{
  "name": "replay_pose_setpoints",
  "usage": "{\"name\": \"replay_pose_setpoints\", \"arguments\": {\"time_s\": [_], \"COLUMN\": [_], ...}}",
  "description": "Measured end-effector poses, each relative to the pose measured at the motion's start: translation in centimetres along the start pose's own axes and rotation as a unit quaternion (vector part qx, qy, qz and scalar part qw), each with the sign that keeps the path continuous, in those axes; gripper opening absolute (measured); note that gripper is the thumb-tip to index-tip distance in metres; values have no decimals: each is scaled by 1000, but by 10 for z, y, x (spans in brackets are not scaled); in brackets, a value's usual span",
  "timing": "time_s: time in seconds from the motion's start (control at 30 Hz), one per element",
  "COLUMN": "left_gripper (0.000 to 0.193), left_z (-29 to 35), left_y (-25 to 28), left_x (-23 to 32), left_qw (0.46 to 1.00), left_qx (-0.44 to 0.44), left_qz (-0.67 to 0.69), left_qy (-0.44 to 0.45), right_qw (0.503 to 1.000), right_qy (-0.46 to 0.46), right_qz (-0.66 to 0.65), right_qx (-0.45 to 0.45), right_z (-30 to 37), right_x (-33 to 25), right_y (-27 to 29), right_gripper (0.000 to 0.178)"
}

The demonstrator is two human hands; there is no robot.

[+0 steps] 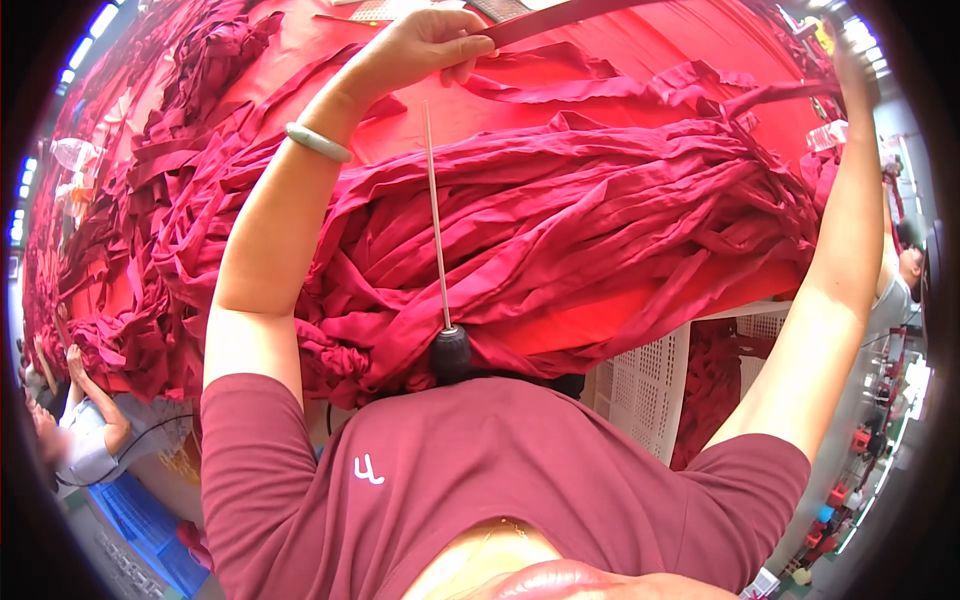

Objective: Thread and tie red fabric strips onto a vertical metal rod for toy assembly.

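Pinching one raised red strip [570,17] is the left hand [448,40]; blurred right hand [851,60], grip unclear; heaped fabric [560,190] seemingly still to handle

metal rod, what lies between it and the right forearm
In the head view, a heap of red fabric strips lies between the metal rod and the right forearm.

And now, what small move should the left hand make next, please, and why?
Perhaps lift the strip slightly and slowly: the left hand pinches it between thumb and fingers, and the red pile below it in the picture looks loose and tangled, so a quick pull might snag.
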State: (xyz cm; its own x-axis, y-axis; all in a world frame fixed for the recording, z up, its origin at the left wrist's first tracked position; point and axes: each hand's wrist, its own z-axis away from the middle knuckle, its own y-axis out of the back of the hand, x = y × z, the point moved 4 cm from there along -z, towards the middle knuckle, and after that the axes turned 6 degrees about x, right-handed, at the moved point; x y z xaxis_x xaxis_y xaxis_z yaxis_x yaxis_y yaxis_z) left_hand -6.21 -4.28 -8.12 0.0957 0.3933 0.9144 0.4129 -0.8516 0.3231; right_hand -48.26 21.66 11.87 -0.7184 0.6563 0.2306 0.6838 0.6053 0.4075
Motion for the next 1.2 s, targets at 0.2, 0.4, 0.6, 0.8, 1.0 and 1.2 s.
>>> {"name": "replay_pose_setpoints", "arguments": {"time_s": [0.2, 0.4, 0.6, 0.8, 1.0, 1.2], "left_gripper": [18, 16, 17, 18, 25, 22], "left_z": [12, 60, 108, 107, 84, 90], "left_y": [22, 119, 113, 79, 51, 56], "left_x": [-13, 5, 5, -18, -9, -7], "left_qw": [998, 968, 971, 986, 978, 994], "left_qx": [-5, 27, 17, -17, 33, 53], "left_qz": [-40, -239, -198, 7, 175, 43], "left_qy": [38, 74, 133, 164, 105, 85], "right_qw": [948, 953, 910, 857, 585, 608], "right_qy": [-193, -208, -282, 122, 74, 53], "right_qz": [71, 69, 141, 160, -727, -691], "right_qx": [-243, -208, -269, -474, -352, -386], "right_z": [62, 58, 134, 153, 151, 129], "right_x": [88, 148, 189, 2, -366, -402], "right_y": [-107, -141, -171, -196, 8, 11], "right_gripper": [83, 70, 73, 69, 42, 33]}}
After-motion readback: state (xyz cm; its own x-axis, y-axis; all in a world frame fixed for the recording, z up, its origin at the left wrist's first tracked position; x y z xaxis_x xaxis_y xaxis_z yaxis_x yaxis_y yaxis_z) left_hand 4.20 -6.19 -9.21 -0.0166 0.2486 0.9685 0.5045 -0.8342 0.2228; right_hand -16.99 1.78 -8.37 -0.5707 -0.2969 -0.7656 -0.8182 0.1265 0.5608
